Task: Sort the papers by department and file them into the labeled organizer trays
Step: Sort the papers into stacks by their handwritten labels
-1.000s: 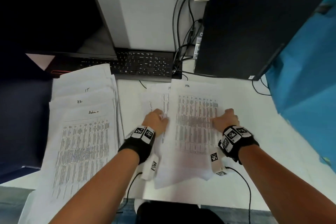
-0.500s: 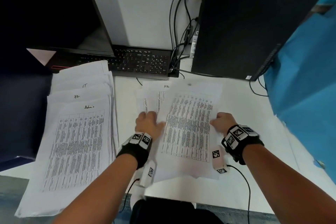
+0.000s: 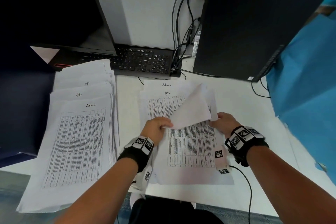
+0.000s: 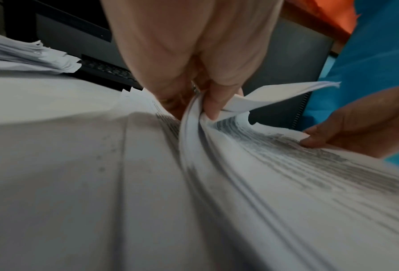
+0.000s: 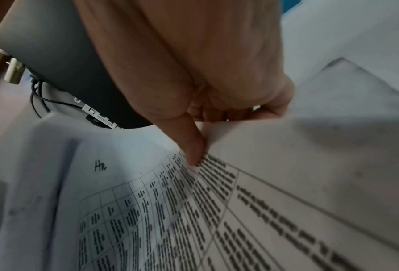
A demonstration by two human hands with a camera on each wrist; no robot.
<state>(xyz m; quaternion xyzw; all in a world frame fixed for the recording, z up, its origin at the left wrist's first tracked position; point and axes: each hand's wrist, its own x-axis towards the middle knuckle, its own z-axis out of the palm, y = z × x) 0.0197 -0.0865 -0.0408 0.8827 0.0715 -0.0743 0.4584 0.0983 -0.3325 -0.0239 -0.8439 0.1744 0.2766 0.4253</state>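
Observation:
A pile of printed papers (image 3: 190,147) lies in the middle of the white desk (image 3: 245,114). Its top sheet (image 3: 190,111) is curled back toward me, blank side up. My left hand (image 3: 161,125) pinches that sheet's left edge; in the left wrist view the left hand (image 4: 208,110) holds the bent paper (image 4: 240,102) between thumb and fingers. My right hand (image 3: 218,122) pinches the right edge, and the right hand (image 5: 203,139) has its thumb on top. Sheets marked HR (image 3: 167,93) (image 5: 100,166) and Admin (image 3: 166,84) show underneath. A fanned stack (image 3: 80,132) on the left shows IT, HR and Admin headings.
A black keyboard (image 3: 145,62) and dark monitor (image 3: 51,9) stand behind the papers. A black computer tower (image 3: 254,23) with cables (image 3: 183,23) is at the back right. Blue cloth (image 3: 305,87) borders the right side, a dark surface (image 3: 21,114) the left.
The top sheet lay flat under both hands a second ago. Now its far end is lifted and curled toward me, and the HR and Admin sheets beneath are uncovered.

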